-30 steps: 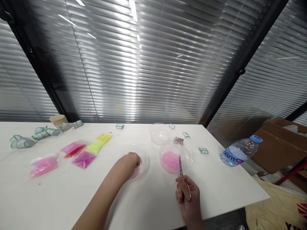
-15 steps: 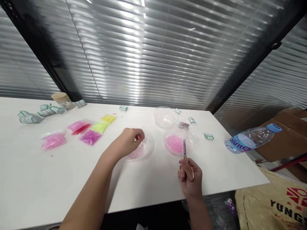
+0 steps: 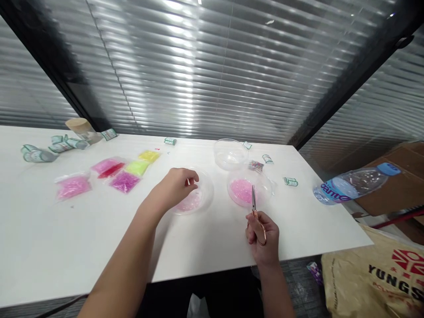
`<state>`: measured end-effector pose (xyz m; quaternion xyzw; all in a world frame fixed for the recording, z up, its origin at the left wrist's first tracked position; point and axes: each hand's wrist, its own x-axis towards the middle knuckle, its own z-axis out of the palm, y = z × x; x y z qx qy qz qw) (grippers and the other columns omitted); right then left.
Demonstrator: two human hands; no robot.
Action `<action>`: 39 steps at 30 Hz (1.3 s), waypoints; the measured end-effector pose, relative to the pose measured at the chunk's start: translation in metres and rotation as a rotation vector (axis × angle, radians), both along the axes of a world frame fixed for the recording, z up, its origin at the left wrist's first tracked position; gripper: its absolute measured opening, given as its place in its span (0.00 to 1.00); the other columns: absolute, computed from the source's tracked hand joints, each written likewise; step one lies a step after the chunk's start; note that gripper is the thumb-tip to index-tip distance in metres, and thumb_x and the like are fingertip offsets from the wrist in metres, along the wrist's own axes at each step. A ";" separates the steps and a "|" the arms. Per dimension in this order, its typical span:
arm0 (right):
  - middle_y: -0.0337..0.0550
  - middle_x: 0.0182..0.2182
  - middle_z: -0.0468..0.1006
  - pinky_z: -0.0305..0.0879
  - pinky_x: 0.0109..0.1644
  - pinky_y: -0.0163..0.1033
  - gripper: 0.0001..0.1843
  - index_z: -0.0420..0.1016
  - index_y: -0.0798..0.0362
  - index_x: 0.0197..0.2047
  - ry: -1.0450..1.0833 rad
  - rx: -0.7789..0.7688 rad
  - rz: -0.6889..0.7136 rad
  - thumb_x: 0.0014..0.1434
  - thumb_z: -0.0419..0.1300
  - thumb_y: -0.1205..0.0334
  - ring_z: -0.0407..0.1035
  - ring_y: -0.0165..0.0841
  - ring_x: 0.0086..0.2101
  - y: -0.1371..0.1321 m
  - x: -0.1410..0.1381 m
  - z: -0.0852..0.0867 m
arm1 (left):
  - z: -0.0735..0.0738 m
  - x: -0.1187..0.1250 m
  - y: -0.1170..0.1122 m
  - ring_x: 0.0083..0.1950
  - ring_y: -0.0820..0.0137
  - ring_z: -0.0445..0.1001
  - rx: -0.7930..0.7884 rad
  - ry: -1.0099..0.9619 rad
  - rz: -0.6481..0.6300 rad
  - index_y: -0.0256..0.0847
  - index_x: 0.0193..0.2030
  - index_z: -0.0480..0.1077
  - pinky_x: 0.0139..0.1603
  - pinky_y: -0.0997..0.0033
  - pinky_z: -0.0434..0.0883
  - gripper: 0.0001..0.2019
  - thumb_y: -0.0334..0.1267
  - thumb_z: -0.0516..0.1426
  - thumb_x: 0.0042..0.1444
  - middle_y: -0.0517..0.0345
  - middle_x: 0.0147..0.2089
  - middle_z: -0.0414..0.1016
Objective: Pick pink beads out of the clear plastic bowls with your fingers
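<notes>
My left hand hovers over a clear round dish holding a few pale pink beads, fingertips pinched together on something too small to make out. My right hand rests near the table's front edge, closed on small scissors with rose-gold handles, the blades pointing up and away. Just beyond the blades sits a second clear dish filled with pink beads. A third, empty clear bowl stands behind it.
Bags of pink, magenta, red, green and yellow beads lie at the left of the white table. Small green-white spools are scattered about. A water bottle, cardboard box and printed bag are at the right.
The view has tilted down and shifted. My left hand lifted from inside the dish with fingers pinched. My right hand stays put with the scissors.
</notes>
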<state>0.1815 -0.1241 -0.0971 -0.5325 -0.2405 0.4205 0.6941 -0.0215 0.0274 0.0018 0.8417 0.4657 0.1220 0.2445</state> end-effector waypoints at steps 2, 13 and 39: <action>0.27 0.10 0.57 0.43 0.16 0.29 0.15 0.71 0.54 0.25 -0.002 -0.002 0.005 0.50 0.69 0.54 0.48 0.20 0.12 0.000 0.000 -0.001 | -0.002 0.002 0.000 0.36 0.65 0.73 -0.005 0.090 0.006 0.42 0.37 0.75 0.33 0.70 0.68 0.10 0.37 0.54 0.53 0.55 0.36 0.76; 0.27 0.11 0.58 0.44 0.15 0.29 0.15 0.72 0.55 0.25 -0.014 -0.002 -0.007 0.49 0.70 0.54 0.49 0.19 0.12 0.000 0.000 0.001 | -0.011 -0.003 0.002 0.37 0.67 0.74 -0.067 0.067 -0.086 0.44 0.40 0.75 0.35 0.70 0.69 0.15 0.29 0.50 0.52 0.55 0.38 0.76; 0.27 0.13 0.59 0.44 0.20 0.30 0.13 0.72 0.53 0.25 -0.291 0.090 0.564 0.39 0.72 0.62 0.48 0.21 0.16 -0.012 0.007 0.002 | -0.002 0.022 -0.030 0.43 0.75 0.76 -0.056 -0.531 -0.514 0.49 0.58 0.67 0.44 0.78 0.71 0.30 0.24 0.63 0.49 0.64 0.42 0.79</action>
